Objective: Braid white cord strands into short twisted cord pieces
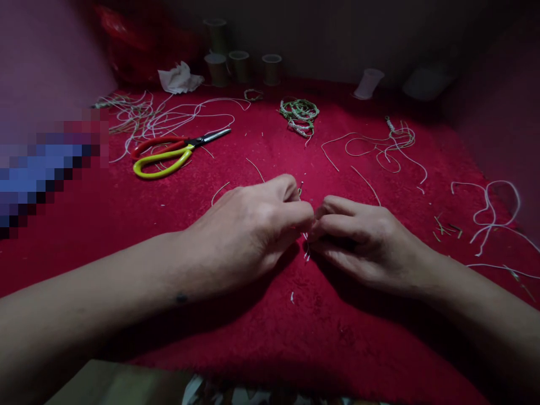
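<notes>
My left hand (248,230) and my right hand (363,242) meet fingertip to fingertip low over a red cloth (270,320). Both are closed in a pinch. Thin pale cord ends (306,247) poke out between and below the fingertips, so both hands grip a small piece of braided cord, most of it hidden by the fingers. A short cord tip also sticks up by my left forefinger.
Scissors with red and yellow handles (169,153) lie at the back left among loose white cords (169,115). A pile of green-white braided bands (299,115) sits at the back centre, more cords (392,143) to the right. Spools (239,66), crumpled tissue (179,79) and a white cup (368,83) stand behind.
</notes>
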Motion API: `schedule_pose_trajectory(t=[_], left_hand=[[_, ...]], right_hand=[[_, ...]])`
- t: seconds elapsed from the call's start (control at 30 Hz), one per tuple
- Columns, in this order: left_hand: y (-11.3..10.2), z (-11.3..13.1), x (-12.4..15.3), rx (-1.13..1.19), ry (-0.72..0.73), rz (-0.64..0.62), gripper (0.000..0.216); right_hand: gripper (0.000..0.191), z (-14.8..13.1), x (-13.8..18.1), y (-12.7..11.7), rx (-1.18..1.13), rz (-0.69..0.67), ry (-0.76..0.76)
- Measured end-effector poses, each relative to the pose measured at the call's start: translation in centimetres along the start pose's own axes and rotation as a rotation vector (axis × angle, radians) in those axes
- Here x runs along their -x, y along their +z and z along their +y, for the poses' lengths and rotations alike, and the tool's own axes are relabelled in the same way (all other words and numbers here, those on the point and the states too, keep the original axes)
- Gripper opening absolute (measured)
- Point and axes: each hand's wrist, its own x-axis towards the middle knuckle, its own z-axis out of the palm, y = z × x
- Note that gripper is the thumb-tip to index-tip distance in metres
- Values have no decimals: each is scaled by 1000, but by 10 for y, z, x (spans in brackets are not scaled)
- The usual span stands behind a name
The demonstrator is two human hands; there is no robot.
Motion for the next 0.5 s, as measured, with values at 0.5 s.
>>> schedule_pose_trajectory(t=[0.5], left_hand=[[16,4,6,-206,117,-93,12]], right_hand=[[10,3,1,1,-19,-51,-5]])
